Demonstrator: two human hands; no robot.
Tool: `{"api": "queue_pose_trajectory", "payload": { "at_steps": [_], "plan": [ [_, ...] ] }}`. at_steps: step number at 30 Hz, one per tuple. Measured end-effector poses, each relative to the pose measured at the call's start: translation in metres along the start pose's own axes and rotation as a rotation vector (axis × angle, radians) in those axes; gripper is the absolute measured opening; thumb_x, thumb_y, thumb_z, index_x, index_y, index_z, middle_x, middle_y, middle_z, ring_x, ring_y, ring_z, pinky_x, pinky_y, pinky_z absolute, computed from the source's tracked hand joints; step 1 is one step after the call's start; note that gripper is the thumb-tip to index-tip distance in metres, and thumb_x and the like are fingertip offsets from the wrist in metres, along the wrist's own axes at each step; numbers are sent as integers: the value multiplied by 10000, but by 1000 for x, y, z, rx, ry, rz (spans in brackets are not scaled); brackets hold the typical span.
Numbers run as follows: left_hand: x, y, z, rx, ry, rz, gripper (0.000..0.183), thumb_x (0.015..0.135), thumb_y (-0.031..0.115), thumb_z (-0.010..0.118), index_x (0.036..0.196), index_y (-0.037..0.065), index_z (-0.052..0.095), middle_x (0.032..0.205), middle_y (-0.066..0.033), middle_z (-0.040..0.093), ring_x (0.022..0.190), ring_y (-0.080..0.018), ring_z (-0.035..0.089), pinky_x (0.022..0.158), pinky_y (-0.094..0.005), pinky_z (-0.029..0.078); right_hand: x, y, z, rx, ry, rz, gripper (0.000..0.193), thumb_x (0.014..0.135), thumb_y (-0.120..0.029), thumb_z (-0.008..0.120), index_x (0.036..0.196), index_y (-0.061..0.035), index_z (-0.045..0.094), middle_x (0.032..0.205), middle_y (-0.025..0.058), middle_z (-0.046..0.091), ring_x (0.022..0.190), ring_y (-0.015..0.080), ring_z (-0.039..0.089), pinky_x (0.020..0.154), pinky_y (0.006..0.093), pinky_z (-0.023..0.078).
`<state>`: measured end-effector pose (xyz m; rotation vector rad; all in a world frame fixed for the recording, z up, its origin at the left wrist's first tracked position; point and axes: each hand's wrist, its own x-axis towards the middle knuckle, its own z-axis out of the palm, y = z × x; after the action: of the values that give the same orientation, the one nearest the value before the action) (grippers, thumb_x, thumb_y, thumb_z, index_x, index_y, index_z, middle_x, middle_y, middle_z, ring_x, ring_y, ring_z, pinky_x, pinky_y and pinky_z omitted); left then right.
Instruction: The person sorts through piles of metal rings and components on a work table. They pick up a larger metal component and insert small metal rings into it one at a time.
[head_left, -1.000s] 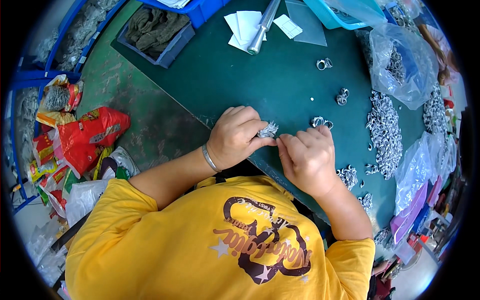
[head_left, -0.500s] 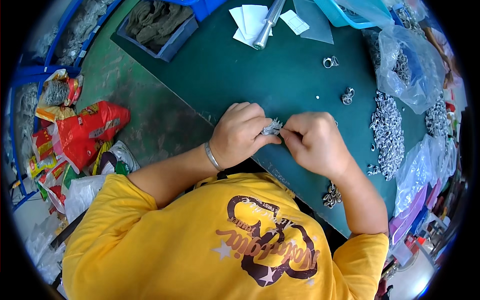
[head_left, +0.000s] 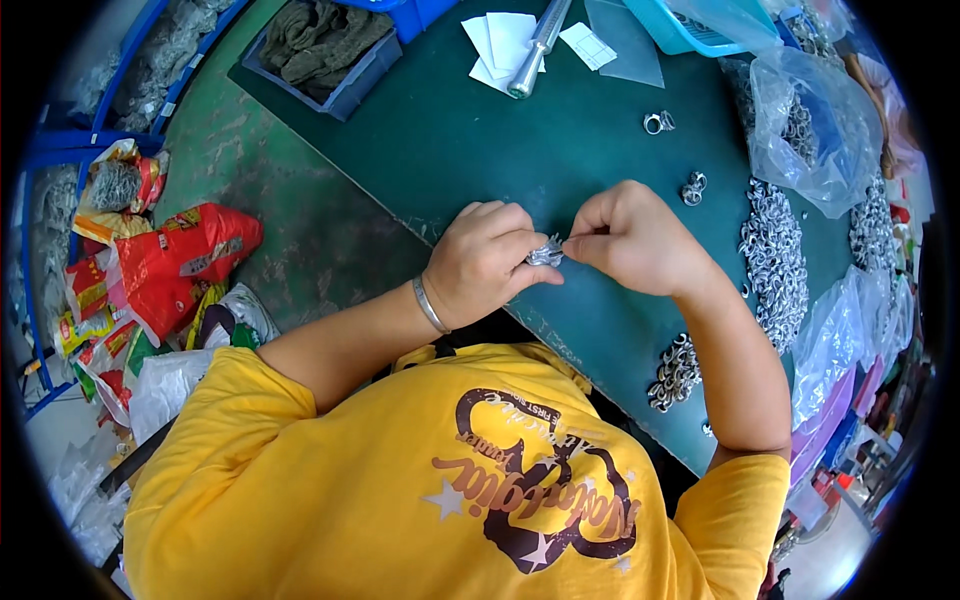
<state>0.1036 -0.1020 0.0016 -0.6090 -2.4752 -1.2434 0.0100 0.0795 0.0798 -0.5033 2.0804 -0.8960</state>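
Observation:
My left hand (head_left: 478, 258) is closed around a bunch of small silvery metal pieces (head_left: 545, 254), whose uneven ends stick out between thumb and forefinger. Just right of them, my right hand (head_left: 628, 240) pinches thumb and forefinger together beside the bunch's end. What lies in that pinch is too small to make out. Both hands are over the near edge of the green table (head_left: 470, 150). Beyond the right forearm is a long heap of silvery rings (head_left: 775, 255), with a smaller pile of rings (head_left: 676, 374) near the table's front edge.
Two little groups of rings, one farther back (head_left: 659, 122) and one closer (head_left: 693, 188), sit on the table. A tapered metal rod (head_left: 540, 48) lies across white papers (head_left: 487, 62). A blue bin of dark cloth (head_left: 345, 95) stands far left, a clear plastic bag (head_left: 815, 130) at right.
My right hand has shifted slightly up and its elbow has swung outward, uncovering more of the near ring pile. My left hand keeps its hold on the bunch.

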Motion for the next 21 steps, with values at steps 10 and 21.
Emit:
{"api": "queue_pose_trajectory", "payload": {
  "at_steps": [10, 21],
  "plan": [
    [-1, -1, -1, 23, -8, -4, 303, 671, 200, 868, 855, 19, 711, 813, -78, 607, 742, -252, 588, 686, -361, 465, -29, 17, 27, -27, 302, -237, 59, 787, -45, 689, 779, 12, 705, 696, 180, 645, 603, 322, 637, 564, 386, 500],
    [1, 0, -1, 31, -7, -22, 296, 671, 171, 857, 874, 8, 717, 822, -80, 619, 744, -250, 591, 682, -358, 464, -33, 24, 57, -412, 640, -579, 133, 727, -29, 719, 683, -58, 597, 590, 92, 556, 550, 288, 564, 554, 396, 404]
  ]
}}
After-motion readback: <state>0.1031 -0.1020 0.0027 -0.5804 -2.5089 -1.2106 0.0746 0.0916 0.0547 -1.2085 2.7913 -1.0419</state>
